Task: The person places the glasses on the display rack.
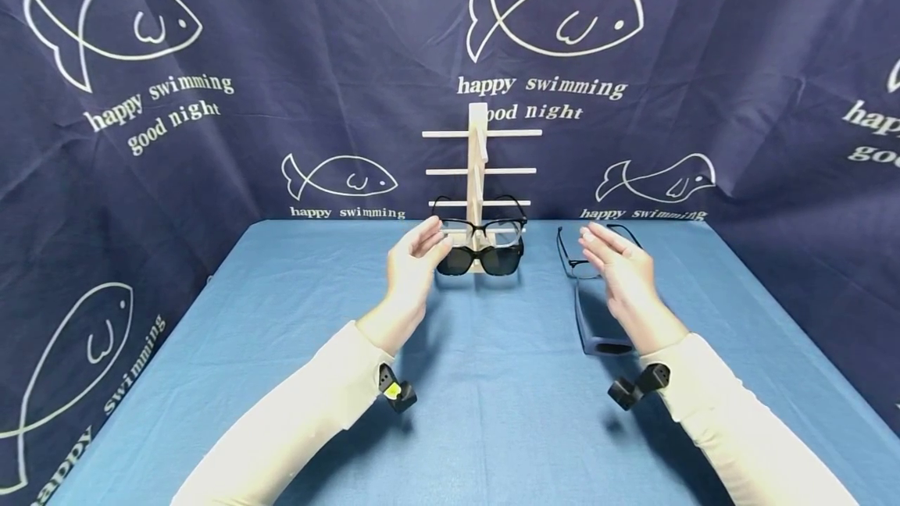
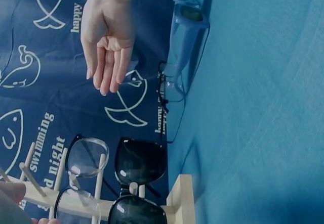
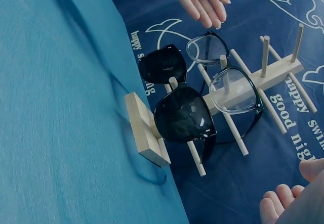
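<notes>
Free gap between blue sunglasses (image 1: pixel 592 345) and rack (image 1: pixel 474 186), sideways pegs (image 1: pixel 512 171) as obstacles

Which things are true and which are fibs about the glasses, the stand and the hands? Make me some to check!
1. The dark sunglasses sit below the clear glasses on the stand. True.
2. The right hand is holding the blue sunglasses. False: it is empty, and they lie on the table.
3. The left hand is nearer the stand than the right hand. True.
4. Glasses sit on the top pegs. False: those are bare.
</notes>
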Demonstrator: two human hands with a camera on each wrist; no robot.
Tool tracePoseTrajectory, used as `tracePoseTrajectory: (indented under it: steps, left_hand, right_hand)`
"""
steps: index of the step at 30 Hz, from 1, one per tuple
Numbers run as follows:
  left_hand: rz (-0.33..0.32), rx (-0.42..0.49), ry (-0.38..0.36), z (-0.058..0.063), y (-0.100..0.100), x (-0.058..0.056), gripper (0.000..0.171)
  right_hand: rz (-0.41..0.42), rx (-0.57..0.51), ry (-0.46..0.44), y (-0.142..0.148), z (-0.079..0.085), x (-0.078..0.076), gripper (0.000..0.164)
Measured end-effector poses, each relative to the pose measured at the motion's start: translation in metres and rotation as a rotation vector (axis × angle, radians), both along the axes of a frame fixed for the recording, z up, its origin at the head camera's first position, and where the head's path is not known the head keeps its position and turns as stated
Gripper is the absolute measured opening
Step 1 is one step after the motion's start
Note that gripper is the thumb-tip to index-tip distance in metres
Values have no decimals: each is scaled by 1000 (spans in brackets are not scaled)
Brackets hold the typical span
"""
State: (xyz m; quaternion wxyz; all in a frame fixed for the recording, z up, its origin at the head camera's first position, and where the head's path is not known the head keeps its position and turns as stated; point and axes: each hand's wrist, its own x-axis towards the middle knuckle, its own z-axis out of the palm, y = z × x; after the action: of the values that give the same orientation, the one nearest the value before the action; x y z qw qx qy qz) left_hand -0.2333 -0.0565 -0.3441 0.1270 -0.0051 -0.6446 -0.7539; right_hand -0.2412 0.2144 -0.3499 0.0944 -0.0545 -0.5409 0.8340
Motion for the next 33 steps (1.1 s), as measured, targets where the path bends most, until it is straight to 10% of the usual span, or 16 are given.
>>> tracePoseTrajectory:
  steps: [33]
  left_hand:
    - [-63,4,-28,-11,27,14,47]
  right_hand:
    - [-11,-60,-8,37,-3,12,18]
